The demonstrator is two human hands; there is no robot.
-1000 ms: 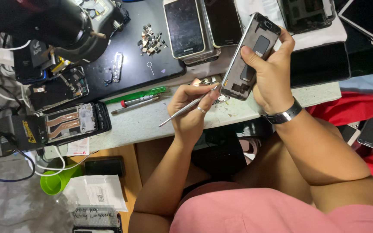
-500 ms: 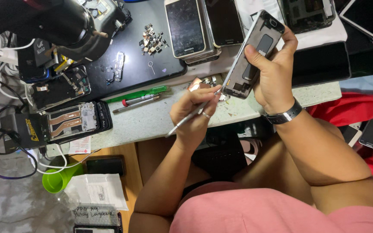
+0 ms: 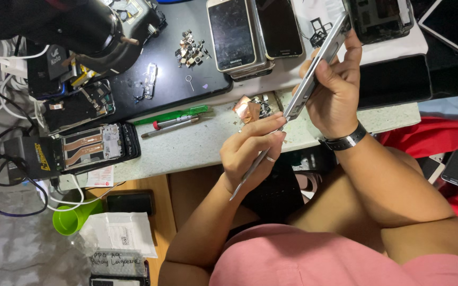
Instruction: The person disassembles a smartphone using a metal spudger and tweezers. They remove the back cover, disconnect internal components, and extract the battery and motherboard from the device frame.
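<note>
My right hand (image 3: 336,98), with a black watch on the wrist, holds a silver phone frame (image 3: 319,57) turned edge-on above the table's front edge. My left hand (image 3: 253,151) grips a thin metal tool (image 3: 243,184) like a pen. The tool's upper tip touches the lower end of the frame. A crumpled copper foil piece (image 3: 244,109) lies on the pale tabletop (image 3: 186,151) just behind my left hand.
A green screwdriver (image 3: 178,113) and a thinner driver lie left of my hands. On the black mat (image 3: 170,92) are a pile of small parts (image 3: 191,50) and two phones (image 3: 234,34). An opened phone (image 3: 94,148), cables, a black microscope (image 3: 80,26) and red cloth (image 3: 425,142) surround me.
My right hand turned the phone frame from showing its inside to edge-on. My left hand swung the tool upright and brought its tip to the frame's lower end.
</note>
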